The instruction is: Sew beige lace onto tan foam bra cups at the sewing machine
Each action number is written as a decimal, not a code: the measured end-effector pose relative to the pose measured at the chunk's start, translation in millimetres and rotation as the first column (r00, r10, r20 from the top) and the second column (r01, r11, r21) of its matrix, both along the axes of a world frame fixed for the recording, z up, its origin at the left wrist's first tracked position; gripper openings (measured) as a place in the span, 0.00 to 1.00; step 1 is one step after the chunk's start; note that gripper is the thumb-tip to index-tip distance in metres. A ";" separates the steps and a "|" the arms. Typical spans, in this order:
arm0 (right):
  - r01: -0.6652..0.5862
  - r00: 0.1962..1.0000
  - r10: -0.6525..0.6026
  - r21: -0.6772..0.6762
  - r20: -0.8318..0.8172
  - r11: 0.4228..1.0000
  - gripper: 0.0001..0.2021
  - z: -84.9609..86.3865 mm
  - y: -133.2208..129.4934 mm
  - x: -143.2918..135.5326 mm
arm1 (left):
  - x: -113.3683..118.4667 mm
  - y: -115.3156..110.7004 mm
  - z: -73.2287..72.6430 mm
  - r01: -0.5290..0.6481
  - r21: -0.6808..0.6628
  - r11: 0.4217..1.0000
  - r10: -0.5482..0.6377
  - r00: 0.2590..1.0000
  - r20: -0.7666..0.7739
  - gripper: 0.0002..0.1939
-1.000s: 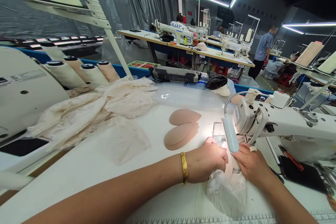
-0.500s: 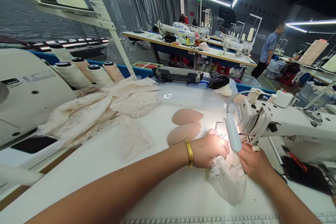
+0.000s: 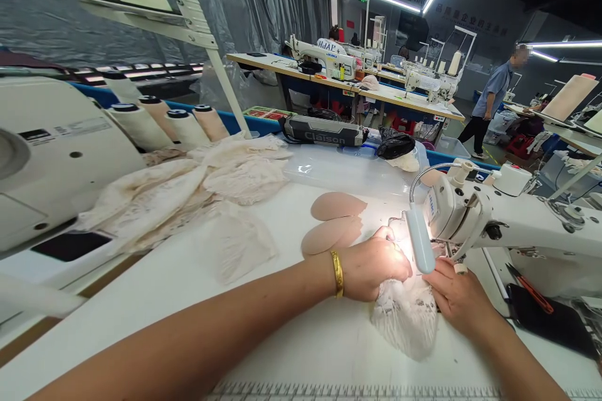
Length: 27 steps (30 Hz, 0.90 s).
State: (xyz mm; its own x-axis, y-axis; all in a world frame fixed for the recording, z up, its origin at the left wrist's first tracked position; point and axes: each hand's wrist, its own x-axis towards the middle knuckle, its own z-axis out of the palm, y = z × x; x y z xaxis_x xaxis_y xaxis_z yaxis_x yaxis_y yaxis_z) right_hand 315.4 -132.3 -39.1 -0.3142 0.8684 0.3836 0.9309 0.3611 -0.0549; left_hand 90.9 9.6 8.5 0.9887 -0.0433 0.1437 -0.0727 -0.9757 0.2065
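Observation:
A white lace piece (image 3: 403, 321) lies under the needle of the white sewing machine (image 3: 498, 225). My left hand (image 3: 376, 266), with a gold bracelet on the wrist, presses on its left part with fingers curled. My right hand (image 3: 458, 297) rests on its right edge, just in front of the presser foot. The machine's small lamp (image 3: 420, 244) hangs between my hands and hides the needle area. Two tan oval pads (image 3: 335, 219) lie on the table just beyond my left hand.
A heap of cream lace fabric (image 3: 188, 191) covers the left of the white table (image 3: 301, 338). Thread cones (image 3: 169, 125) stand behind it. Red-handled scissors (image 3: 529, 285) lie at the right. Other sewing tables stand farther back, and a person in a blue shirt (image 3: 493, 100) walks there.
The lace piece has fed a little farther under the machine, and both hands have moved forward with it. The person in the background has stepped to the right.

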 end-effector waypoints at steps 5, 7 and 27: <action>0.074 0.997 -0.073 0.059 -0.021 0.996 0.15 5.9 -1.2 0.8 | 3.5 5.3 -3.7 -0.047 -0.046 0.998 0.049 0.998 0.040 0.18; 0.082 0.996 -0.075 0.149 -0.050 0.986 0.14 9.1 -1.1 -0.1 | 5.0 8.0 -6.6 -0.074 -0.075 0.994 0.078 0.996 0.053 0.16; 0.033 0.992 -0.014 0.149 -0.126 0.988 0.11 14.0 -5.2 -8.3 | -4.3 9.5 -8.8 -0.101 -0.008 0.995 0.101 0.992 0.068 0.16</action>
State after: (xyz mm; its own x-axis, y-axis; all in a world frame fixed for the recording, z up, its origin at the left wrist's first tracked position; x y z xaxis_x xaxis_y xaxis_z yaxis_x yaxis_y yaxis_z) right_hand 307.0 -137.4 -25.2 -0.2359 0.8043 0.5454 0.9286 0.3521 -0.1175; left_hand 86.6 19.1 -0.3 0.9757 0.0574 0.2113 0.0123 -0.9779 0.2089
